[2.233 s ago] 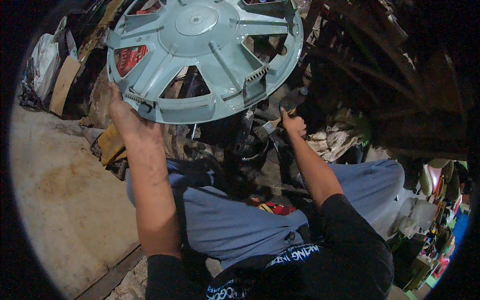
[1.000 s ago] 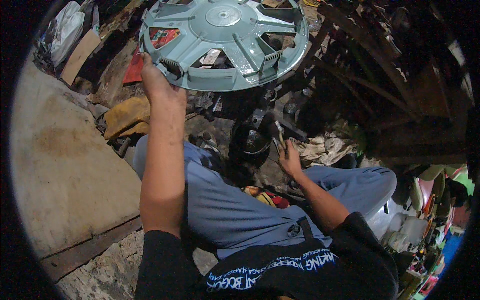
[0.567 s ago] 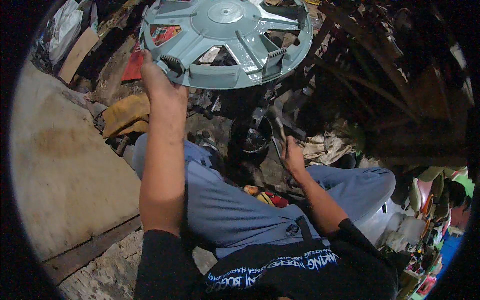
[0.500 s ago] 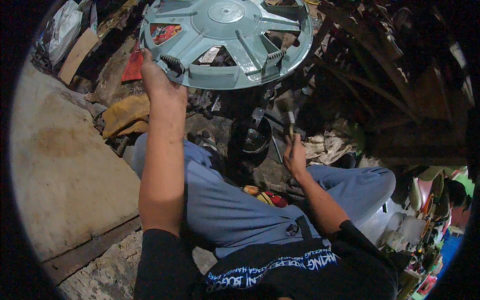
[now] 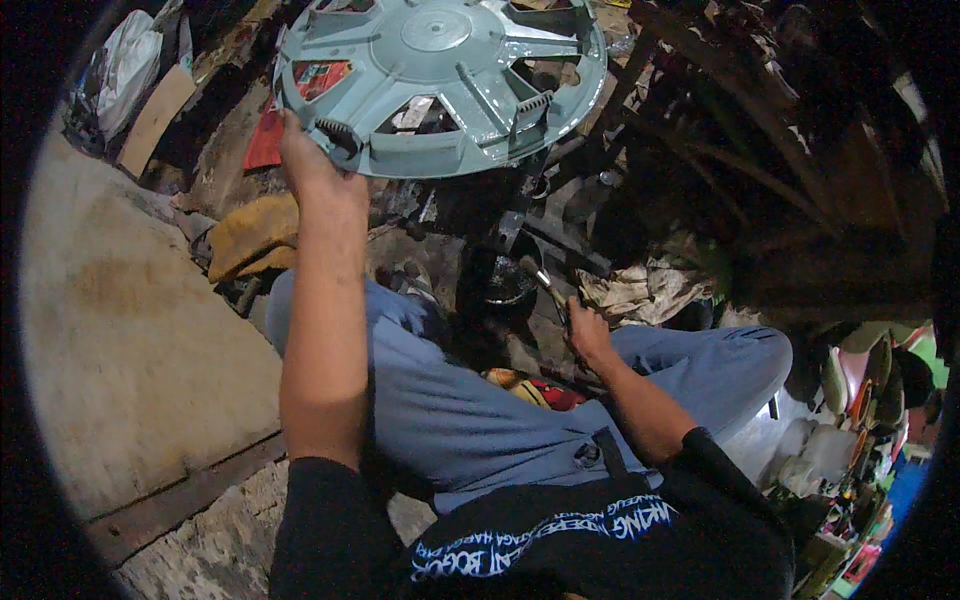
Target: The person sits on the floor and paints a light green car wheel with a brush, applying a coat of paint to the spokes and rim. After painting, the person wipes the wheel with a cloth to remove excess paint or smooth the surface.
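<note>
My left hand [image 5: 322,168] grips the near left rim of a pale grey-green wheel cover [image 5: 428,68], a round plastic hubcap with spokes and clips. It is held up at the top of the view, and parts of its surface shine as if wet. Low on the right, my right hand [image 5: 590,335] is closed around the handle of a paintbrush [image 5: 547,284]. The brush slants up and left, its bristles at the right side of a dark can [image 5: 510,290] with glossy dark contents. Whether the bristles touch the can's rim, I cannot tell.
A wide board [image 5: 150,320] lies on the left, with a yellow-brown cloth [image 5: 252,236] at its edge. Right of the can is a crumpled pale cloth [image 5: 650,292]. Dark timbers [image 5: 790,150] fill the upper right; assorted household items crowd the lower right.
My right hand has dropped slightly, and the paintbrush has swung from nearly upright to slanting left toward the can. The wheel cover has shifted a little to the left.
</note>
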A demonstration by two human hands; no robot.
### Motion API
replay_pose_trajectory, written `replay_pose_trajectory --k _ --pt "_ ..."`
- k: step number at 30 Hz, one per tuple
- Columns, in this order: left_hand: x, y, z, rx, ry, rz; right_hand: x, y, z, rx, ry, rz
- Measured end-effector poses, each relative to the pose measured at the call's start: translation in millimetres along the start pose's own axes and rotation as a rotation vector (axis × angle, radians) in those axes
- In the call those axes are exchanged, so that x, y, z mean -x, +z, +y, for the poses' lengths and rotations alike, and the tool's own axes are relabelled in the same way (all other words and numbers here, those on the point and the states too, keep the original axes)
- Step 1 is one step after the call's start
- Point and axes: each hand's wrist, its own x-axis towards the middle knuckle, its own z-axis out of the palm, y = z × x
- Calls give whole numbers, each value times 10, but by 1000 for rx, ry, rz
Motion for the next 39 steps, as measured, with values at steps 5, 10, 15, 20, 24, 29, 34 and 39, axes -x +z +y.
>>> replay_pose_trajectory --k 5,10,15,20,24,29,34,39 --pt "163 -6 83 -55 -24 83 -92 -348 -246 -240 18 48" --pt "233 132 32 -20 -16 39 -46 -198 1 -317 93 202" --pt "312 80 68 -18 -55 -66 -193 -999 -11 -508 125 539" --pt "245 59 82 -9 -133 -48 76 -2088 -98 -1021 227 788" --pt "256 56 -34 -25 -172 3 203 -2792 -100 -1314 129 905" --pt "279 78 -142 36 -208 -4 159 -3381 15 -1139 -261 945" --pt "284 119 -212 54 -200 24 -11 -3723 -186 -1433 -210 811" --pt "14 -80 -352 160 -290 -150 -98 -3658 -355 -1206 -225 929"
